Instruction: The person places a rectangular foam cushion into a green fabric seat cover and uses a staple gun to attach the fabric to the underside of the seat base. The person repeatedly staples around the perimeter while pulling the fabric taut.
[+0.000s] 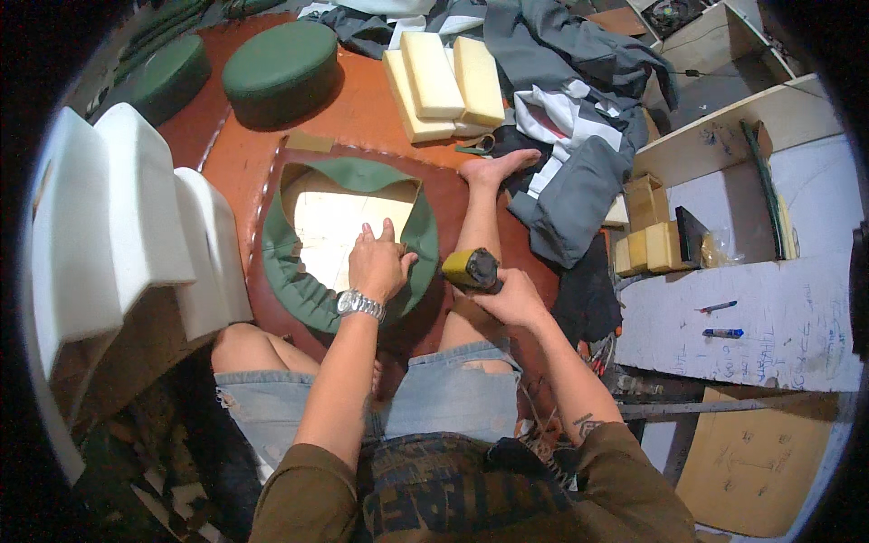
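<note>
A round green cover [409, 285] lies on the maroon padded surface, its edge folded up around a pale board [321, 226]. My left hand [376, 262], with a silver watch at the wrist, rests fingers apart on the board near the cover's right side. Just right of the cover, my right hand [511, 297] grips a yellow and black tool [466, 267], which looks like a staple gun, held over my bare right leg [484, 213].
Two green round cushions [276, 68] sit at the back left, yellow foam blocks [425, 77] at back centre. White moulded pieces [136, 208] stand at left. Grey fabric [575, 208] is heaped at right, beside a white wooden shelf [742, 317] with pens and blocks.
</note>
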